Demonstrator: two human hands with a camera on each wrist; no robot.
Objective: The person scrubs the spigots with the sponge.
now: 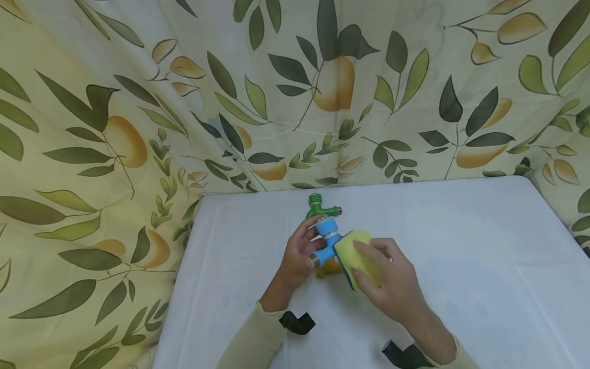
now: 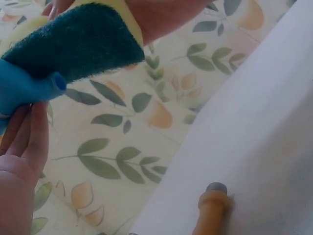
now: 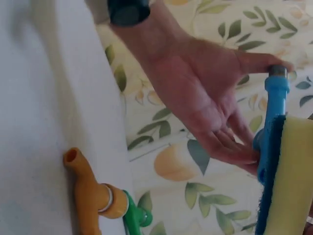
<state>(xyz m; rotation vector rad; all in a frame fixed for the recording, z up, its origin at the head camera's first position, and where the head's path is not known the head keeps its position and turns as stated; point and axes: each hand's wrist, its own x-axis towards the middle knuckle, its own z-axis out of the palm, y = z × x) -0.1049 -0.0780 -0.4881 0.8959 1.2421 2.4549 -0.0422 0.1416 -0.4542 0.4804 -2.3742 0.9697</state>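
Observation:
A blue plastic tap (image 1: pixel 328 241) is held up over the table by my left hand (image 1: pixel 297 256), thumb at its metal threaded end and fingers on its far side. My right hand (image 1: pixel 392 279) pinches a yellow sponge (image 1: pixel 361 256) between thumb and fingers. The sponge's dark green scouring face (image 2: pixel 83 41) lies against the blue tap's body, as the left wrist view shows. In the right wrist view the tap (image 3: pixel 274 103) stands between my left hand (image 3: pixel 195 93) and the sponge (image 3: pixel 293 181).
An orange-yellow tap (image 3: pixel 88 196) lies on the white table (image 1: pixel 461 256) below the hands, partly hidden in the head view. Behind it lies a green tap (image 1: pixel 320 206). A leaf-and-fruit patterned curtain (image 1: pixel 286 102) hangs along the table's back and left edges.

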